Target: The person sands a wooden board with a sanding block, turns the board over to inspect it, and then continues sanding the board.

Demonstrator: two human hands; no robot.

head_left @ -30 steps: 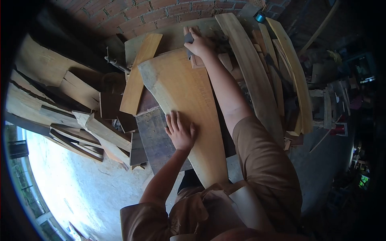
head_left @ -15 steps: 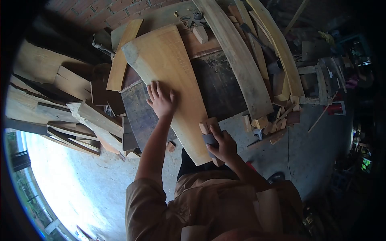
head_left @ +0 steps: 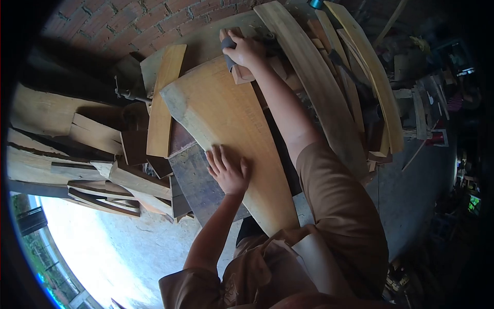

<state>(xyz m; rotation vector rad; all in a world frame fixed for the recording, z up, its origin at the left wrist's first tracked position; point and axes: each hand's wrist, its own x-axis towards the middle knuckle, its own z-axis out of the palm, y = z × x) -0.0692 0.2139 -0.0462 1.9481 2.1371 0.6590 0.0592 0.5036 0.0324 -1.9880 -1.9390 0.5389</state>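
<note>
Room surrounding the workbench (head_left: 198, 177). Beyond its far edge: a wall of reddish brick (head_left: 149, 23) with pale, uneven mortar joints. To its left and nearer the viewer: a smooth grey floor (head_left: 167, 244), washed white by daylight near an opening (head_left: 43, 257) that shows greenery outside. To its right: the same floor in shade, receding into a dim, cluttered area with a small green glow (head_left: 473, 204), source unclear.

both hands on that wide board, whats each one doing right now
Left hand: open, laid flat on the wide board, holding nothing.
Right hand: closed around a wooden block at the board's far end.
</note>
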